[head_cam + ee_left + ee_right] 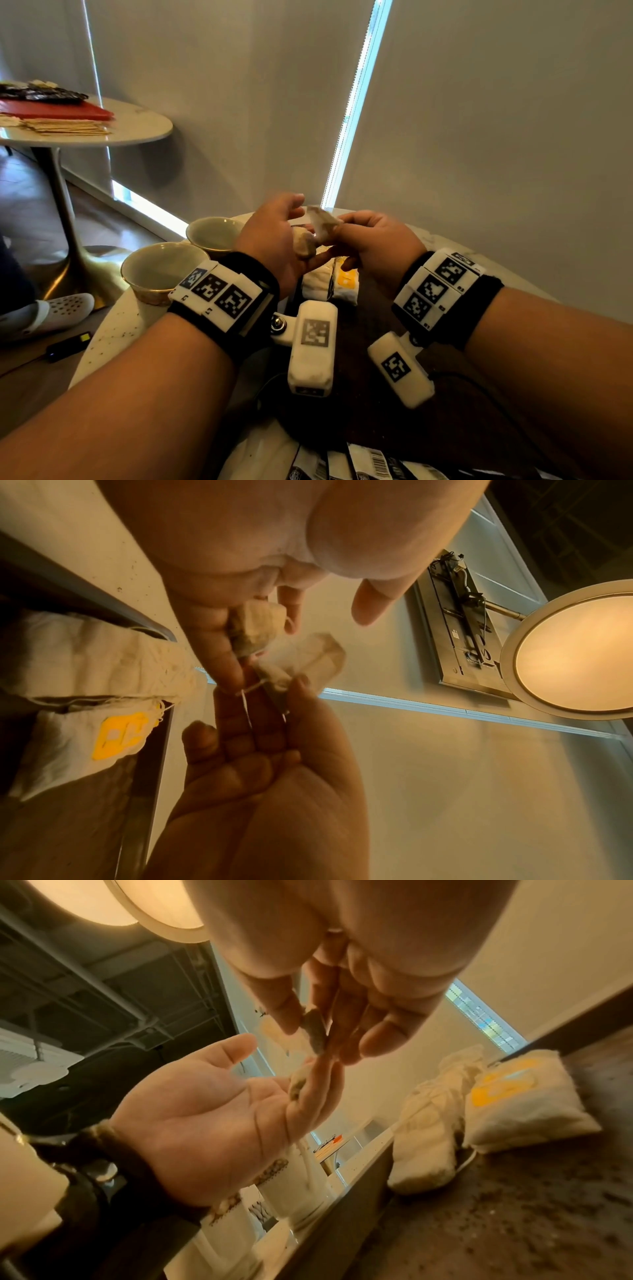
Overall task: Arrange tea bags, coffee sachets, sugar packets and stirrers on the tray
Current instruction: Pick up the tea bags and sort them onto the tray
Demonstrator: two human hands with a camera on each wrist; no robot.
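Both hands are raised together above the dark tray (371, 310). My left hand (294, 226) has a brownish tea bag (304, 244) nipped between its fingers, thumb standing apart; the left wrist view shows this bag (257, 626) among the fingers. My right hand (342, 236) pinches a paler tea bag (320, 221) between thumb and fingers, seen close in the left wrist view (308, 656) and edge-on in the right wrist view (315, 1031). A thin string (246, 704) runs across the right hand's fingers between the two bags.
Two cloth pouches lie on the tray's far side, one plain (317, 284), one with a yellow label (346, 281). Two empty cups (161, 270) (214, 234) stand left of the tray. Several printed sachets (370, 462) lie at the near edge. A side table (137, 126) stands far left.
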